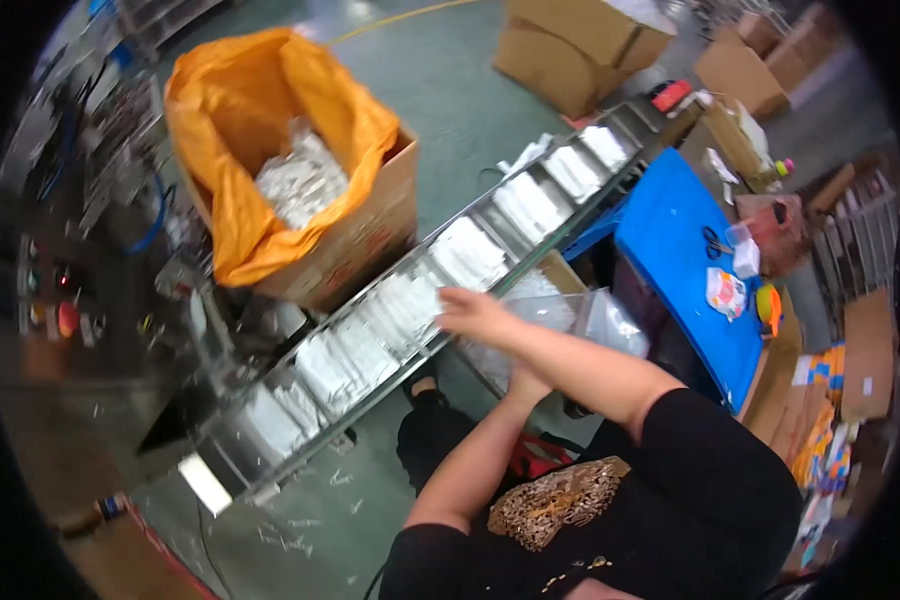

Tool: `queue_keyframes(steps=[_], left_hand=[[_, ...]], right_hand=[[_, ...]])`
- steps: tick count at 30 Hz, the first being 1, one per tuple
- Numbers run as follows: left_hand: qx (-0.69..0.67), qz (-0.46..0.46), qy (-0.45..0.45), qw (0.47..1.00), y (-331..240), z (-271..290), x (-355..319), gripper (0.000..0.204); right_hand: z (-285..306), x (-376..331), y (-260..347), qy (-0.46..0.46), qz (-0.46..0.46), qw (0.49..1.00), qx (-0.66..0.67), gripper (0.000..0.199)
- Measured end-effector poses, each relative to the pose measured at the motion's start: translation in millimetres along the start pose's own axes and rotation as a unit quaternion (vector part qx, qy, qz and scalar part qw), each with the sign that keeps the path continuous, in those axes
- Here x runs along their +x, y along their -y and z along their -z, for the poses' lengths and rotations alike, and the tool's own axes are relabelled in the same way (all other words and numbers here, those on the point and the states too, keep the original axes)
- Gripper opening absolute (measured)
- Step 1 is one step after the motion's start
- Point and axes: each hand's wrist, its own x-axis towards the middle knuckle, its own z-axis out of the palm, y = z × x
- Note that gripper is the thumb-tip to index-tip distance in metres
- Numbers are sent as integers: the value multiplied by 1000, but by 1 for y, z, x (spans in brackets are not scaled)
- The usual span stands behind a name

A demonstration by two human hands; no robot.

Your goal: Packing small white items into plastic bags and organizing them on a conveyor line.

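Nearest the lower edge is the wearer's black shirt with a gold patterned patch [558,500], and both bare forearms rise from it and cross. The left hand [526,384] is tucked under the right forearm, so only its wrist and heel show; whether that grip is spread or closed cannot be told, nor what it touches. It lies by a clear plastic bin [560,312] just beside the near side of the conveyor.

The right hand [475,312] reaches over the near rail of the long metal conveyor [440,345], fingers stretched flat and loosely together, the grip not closed on anything. The fingertips rest on or just above the white flat packets [410,300] that lie in rows along the belt's middle stretch; contact is blurred.

To the right, a blue-topped bench [670,250] carries a pair of scissors [715,242] and small packs near its far right edge. Beyond the conveyor's far side stands a cardboard box lined with an orange plastic bag [240,120], holding a heap of silvery packets [300,180]. Farther off, plain cardboard cartons [570,50] sit on the green floor.
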Motion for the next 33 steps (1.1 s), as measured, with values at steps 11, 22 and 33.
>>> queue_keyframes(steps=[11, 22, 33], left_hand=[[53, 116, -20, 992, 47, -26, -3, 56], [113, 99, 87, 985, -25, 22, 4, 72], [-249, 208, 37, 945, 43, -10, -1, 45]], right_hand=[[-33, -3, 8, 47, 378, 773, -508, 73], [-56, 30, -2, 10, 356, 818, -452, 75], [-99, 78, 13, 37, -24, 947, -319, 115]])
